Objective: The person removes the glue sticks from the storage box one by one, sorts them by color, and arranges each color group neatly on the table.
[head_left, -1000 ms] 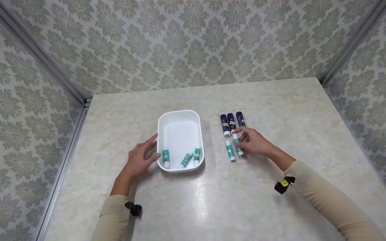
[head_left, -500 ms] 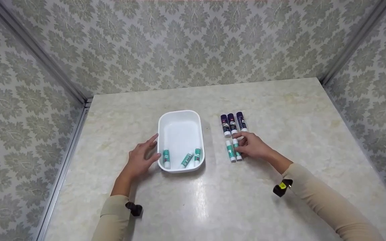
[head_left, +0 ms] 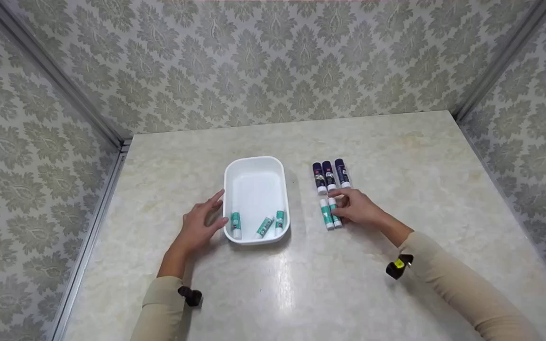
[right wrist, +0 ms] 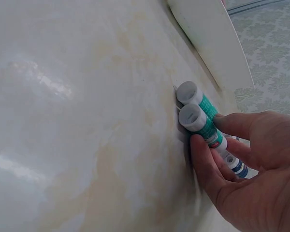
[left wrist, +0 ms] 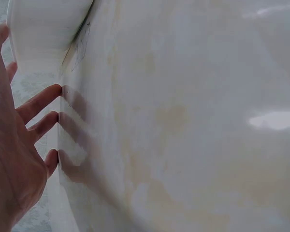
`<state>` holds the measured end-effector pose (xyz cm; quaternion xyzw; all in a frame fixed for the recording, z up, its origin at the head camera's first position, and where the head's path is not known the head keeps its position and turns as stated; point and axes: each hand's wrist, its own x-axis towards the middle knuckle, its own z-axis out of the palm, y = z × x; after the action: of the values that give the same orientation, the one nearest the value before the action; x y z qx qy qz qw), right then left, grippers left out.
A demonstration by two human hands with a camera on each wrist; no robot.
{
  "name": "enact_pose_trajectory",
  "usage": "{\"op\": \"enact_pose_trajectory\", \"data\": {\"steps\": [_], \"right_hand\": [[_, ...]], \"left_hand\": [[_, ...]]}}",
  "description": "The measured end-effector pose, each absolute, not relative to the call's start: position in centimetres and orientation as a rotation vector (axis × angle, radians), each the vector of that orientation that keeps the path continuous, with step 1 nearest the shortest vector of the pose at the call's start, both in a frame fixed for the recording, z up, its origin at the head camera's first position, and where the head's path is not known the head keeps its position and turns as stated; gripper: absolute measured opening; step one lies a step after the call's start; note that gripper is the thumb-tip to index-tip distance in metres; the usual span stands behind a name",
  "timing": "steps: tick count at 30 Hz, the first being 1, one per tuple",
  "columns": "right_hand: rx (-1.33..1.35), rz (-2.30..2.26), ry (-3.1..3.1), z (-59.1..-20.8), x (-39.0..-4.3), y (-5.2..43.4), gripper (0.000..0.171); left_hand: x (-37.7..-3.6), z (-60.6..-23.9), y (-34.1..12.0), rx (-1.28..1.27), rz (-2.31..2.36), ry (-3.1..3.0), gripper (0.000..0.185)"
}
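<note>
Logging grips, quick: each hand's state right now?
Left hand: open, touching the white rectangular plastic tray.
Right hand: closed, pinching the nearer green-and-white cylindrical tube.

The left hand [head_left: 201,225] holds a loose, spread shape — thumb stretched toward its inner side, forefinger reaching ahead of the palm, the other fingers parted and gently bent. Behind it, the bare left wrist [head_left: 172,263] runs back into a beige left sleeve [head_left: 159,308]. The right hand [head_left: 359,207] is curled into a pinch — two tips face each other, further fingers bent in beyond them. Its right wrist [head_left: 398,228] and beige right sleeve [head_left: 467,284] slant back and outward from the palm.
</note>
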<state>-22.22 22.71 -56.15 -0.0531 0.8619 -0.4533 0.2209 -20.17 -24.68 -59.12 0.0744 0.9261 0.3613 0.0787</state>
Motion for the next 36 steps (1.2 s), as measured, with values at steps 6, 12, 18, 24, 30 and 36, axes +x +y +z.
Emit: {"op": "enact_pose_trajectory", "data": {"steps": [6, 12, 18, 24, 30, 36], "right_hand": [[-0.157, -1.225, 2.387, -55.6, -22.5, 22.9, 0.053], [-0.171, -1.202, 2.422, -54.5, -22.9, 23.1, 0.049], [-0.182, -1.189, 2.429, -53.8, -23.1, 22.5, 0.05], [-0.214, -1.202, 2.424, -53.0, -23.5, 21.0, 0.053], [-0.297, -1.277, 2.39, -52.1, -23.7, 18.6, 0.053], [-0.386, -1.311, 2.358, -51.5, -23.5, 15.4, 0.053]], "left_hand": [[-20.2, -59.1, -24.7, 0.22, 1.078, 2.774, 0.085], [-20.2, -58.9, -24.8, 0.219, 1.072, 2.777, 0.084], [-20.1, -59.0, -24.8, 0.216, 1.062, 2.765, 0.085], [-20.1, -58.9, -24.8, 0.23, 1.071, 2.761, 0.085], [-20.1, -58.9, -24.8, 0.267, 1.055, 2.781, 0.087], [-20.2, -58.8, -24.8, 0.267, 1.035, 2.757, 0.086]]}}
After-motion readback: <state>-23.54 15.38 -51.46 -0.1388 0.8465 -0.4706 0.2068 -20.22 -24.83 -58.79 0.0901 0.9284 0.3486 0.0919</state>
